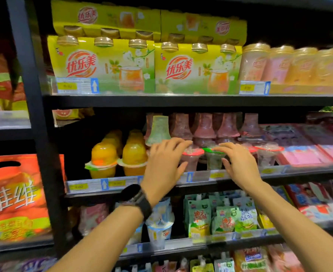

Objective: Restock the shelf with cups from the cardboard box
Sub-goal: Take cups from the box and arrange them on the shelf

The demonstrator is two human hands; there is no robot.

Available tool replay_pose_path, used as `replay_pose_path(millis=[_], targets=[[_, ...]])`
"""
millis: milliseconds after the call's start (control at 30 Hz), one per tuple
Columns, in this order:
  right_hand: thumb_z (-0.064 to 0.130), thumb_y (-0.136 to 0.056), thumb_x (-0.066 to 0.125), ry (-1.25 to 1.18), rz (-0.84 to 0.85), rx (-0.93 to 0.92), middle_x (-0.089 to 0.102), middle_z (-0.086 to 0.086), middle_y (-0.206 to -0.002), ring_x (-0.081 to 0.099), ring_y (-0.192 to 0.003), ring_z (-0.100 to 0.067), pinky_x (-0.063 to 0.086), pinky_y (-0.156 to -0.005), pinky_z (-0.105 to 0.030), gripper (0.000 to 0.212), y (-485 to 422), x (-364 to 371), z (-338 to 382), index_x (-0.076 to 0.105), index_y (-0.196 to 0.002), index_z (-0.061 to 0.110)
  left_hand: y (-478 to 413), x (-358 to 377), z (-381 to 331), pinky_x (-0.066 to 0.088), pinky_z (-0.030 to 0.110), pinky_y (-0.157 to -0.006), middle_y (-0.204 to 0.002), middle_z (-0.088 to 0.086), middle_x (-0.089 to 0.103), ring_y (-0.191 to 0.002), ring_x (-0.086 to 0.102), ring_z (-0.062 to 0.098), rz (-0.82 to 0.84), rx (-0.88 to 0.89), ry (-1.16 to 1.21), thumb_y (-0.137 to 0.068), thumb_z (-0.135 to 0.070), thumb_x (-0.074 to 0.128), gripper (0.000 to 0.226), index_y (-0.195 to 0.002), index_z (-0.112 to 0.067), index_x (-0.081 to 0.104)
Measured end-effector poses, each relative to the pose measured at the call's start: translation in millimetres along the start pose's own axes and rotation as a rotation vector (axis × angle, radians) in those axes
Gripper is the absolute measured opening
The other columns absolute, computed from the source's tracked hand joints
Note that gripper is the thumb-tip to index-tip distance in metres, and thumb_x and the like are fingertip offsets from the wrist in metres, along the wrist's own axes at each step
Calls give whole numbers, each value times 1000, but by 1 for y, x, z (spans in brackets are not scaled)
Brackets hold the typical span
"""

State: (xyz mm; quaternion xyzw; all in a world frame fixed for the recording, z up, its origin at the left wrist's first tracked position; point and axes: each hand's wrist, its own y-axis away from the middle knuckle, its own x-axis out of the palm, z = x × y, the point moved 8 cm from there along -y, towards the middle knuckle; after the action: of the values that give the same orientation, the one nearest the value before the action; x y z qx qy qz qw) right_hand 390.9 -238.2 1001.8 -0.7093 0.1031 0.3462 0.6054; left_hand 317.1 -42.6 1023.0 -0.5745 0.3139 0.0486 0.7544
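Both hands reach to the middle shelf (197,183). My left hand (165,163), with a dark watch on the wrist, hovers with relaxed fingers around a red-lidded cup (192,160), fingertips above its lid and thumb near its side. My right hand (238,163) has its fingertips on the green lid of a clear cup (213,159) beside it. Another red-lidded cup (267,156) stands further right. Inverted pink cups (204,128) and one green cup (158,130) are stacked on top behind. No cardboard box is in view.
Orange jelly cups (102,160) stand at the shelf's left. Yellow multi-packs (102,65) fill the shelf above. Pink flat packs (308,152) lie to the right. Drink pouches (220,216) sit on the shelf below. A black upright (34,114) divides the left bay with orange bags (14,197).
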Motion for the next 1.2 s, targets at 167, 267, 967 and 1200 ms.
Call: replay_pose_path(millis=[167,267,967,1200], targets=[[-10,-68,72,-52,-35,-37,70,-2,-112,65,-94,-29,55,-75,-43,51,-4,-1,-13,73,-108,22,-48,68,-34,42,39,-90,-130,0,51,-114,50,27,272,-28,-156,-92,-24,62,50,-139,-25,47],[3,-73,72,-103,-2,-155,65,-3,-120,60,-103,-27,53,-82,-43,45,-4,-5,-19,70,-114,20,-49,79,-32,42,38,-87,-126,0,51,-112,49,27,284,-63,-218,-90,-22,61,41,-130,-25,53],[26,-87,69,-207,109,-148,55,8,-138,52,-125,-16,28,-111,-40,53,-3,14,-120,52,-136,32,-72,114,-82,48,37,-82,-132,-1,59,-108,57,26,262,-84,-61,-93,-13,62,47,-138,-25,52],[45,-78,68,-220,142,21,52,3,-134,47,-124,-22,39,-101,-45,65,-2,-15,-179,48,-139,31,-78,114,-93,34,44,-110,-142,-3,47,-127,44,24,198,-61,-122,-92,-45,60,65,-149,-26,36]])
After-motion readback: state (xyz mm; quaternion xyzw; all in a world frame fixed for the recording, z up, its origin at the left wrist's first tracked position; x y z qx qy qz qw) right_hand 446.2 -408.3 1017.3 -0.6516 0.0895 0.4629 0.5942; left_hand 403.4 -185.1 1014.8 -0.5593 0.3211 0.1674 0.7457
